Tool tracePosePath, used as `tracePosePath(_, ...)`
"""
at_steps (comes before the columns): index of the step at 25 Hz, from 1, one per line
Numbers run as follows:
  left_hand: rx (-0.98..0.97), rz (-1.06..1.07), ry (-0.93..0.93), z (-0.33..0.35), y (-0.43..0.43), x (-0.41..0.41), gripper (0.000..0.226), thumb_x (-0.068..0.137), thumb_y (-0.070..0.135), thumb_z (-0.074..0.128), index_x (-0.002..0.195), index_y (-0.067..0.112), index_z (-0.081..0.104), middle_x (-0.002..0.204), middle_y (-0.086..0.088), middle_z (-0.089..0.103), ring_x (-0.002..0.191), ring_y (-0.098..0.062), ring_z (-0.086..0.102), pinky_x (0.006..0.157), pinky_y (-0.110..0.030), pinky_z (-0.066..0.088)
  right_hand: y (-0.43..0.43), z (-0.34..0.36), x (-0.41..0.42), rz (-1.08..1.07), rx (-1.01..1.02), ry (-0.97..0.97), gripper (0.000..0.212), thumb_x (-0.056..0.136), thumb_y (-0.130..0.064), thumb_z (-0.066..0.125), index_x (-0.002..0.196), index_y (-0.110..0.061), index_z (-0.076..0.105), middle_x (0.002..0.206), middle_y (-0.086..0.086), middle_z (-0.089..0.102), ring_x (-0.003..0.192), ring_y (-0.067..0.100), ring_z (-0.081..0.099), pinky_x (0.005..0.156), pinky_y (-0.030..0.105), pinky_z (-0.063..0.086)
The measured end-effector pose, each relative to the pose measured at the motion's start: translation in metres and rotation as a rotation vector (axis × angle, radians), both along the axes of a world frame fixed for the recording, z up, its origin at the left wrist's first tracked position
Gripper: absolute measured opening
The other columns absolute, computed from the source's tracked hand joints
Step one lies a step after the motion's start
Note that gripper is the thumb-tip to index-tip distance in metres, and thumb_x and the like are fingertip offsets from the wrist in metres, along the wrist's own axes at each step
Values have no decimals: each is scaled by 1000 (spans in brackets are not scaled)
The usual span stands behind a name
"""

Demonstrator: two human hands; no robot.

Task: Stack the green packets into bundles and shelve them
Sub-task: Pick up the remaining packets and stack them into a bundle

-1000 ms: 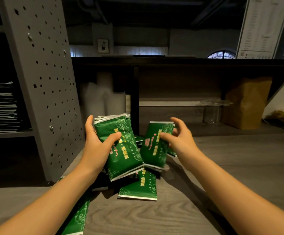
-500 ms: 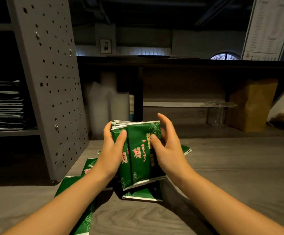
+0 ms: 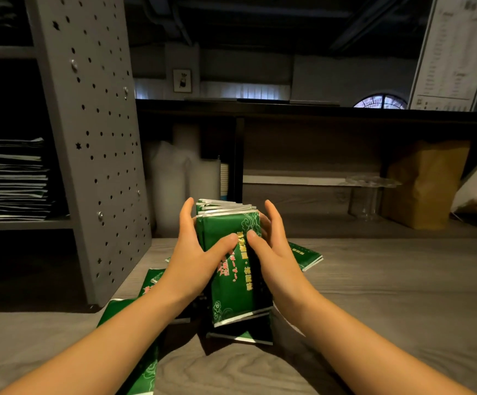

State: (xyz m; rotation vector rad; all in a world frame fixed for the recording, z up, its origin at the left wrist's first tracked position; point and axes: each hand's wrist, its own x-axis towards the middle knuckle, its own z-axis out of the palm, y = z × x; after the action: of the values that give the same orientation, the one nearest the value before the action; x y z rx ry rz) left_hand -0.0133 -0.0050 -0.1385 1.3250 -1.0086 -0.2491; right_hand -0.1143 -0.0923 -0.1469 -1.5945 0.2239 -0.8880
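Woodgrain runs across the grey surface, which fills the lower half of the view in a dim room. Above it the left hand and right hand press a bundle of green packets between them, each grip closed on a side, thumbs meeting on the front face. Loose packets lie flat on the surface beneath and beside the bundle (one reaches the lower edge). At left stands a grey perforated panel, with stacked flat items on a shelf behind it. Farther back, a dark shelf unit holds a brown paper bag and a clear glass stand.
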Motion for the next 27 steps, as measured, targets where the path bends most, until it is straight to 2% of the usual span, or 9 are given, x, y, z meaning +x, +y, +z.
tracePosePath(4,-20,-79,-61,19,10,-13,97,83,6,64,148,33,-3,112,16,53,87,14,61,68,-4,47,1,18,-14,112,113,10,68,90,-27,55,146,-41,19,132,-3,54,102,12,64,80,28,53)
tracePosePath(7,-28,-111,-105,37,10,-20,94,84,8,63,147,33,-2,113,19,52,90,13,61,72,-5,48,-4,37,-19,128,43,-2,103,61,-38,69,146,-43,12,129,-1,58,108,16,64,91,37,53)
tracePosePath(10,-43,-142,-68,49,14,-28,82,84,11,63,145,27,12,114,13,56,93,4,63,72,-9,51,-3,51,-29,87,18,5,113,64,-31,80,149,-39,6,133,-1,54,114,18,60,101,44,46)
tracePosePath(14,-4,-230,-65,53,30,-50,56,79,18,65,129,20,40,109,3,65,91,-3,67,70,-14,52,10,56,-64,-38,-91,-47,106,61,-35,72,148,-41,11,124,-11,52,114,12,59,96,34,50)
tracePosePath(17,43,-334,-3,49,38,-68,50,78,24,65,125,22,48,109,-1,68,96,-13,68,77,-25,55,18,53,-93,-126,-203,-39,101,67,-33,73,146,-44,11,116,-23,46,109,-6,55,91,19,48)
tracePosePath(20,29,-295,53,33,40,-92,36,92,16,56,125,24,49,109,-2,68,98,-18,67,80,-29,56,28,36,-107,-185,-243,-46,92,79,-21,72,146,-42,12,134,-15,46,115,-8,52,95,19,47)
tracePosePath(22,-20,-178,2,19,34,-110,34,95,14,51,125,28,45,106,6,65,98,-8,65,81,-19,53,33,24,-110,-262,-250,-73,86,83,-15,69,146,-39,15,142,-9,41,120,-3,49,100,23,45)
tracePosePath(24,-93,-68,-19,9,27,-126,33,96,12,49,125,27,43,104,15,59,91,11,59,76,-7,46,39,19,-112,-295,-222,-113,83,86,-10,66,147,-33,15,138,-14,43,111,-16,49,88,5,43)
tracePosePath(27,-163,-28,76,-5,21,-138,32,95,14,49,126,24,42,105,12,57,89,12,57,73,-5,45,39,9,-114,-284,-157,-111,87,85,-9,66,149,-28,10,125,-19,47,97,-23,51,76,-1,42)
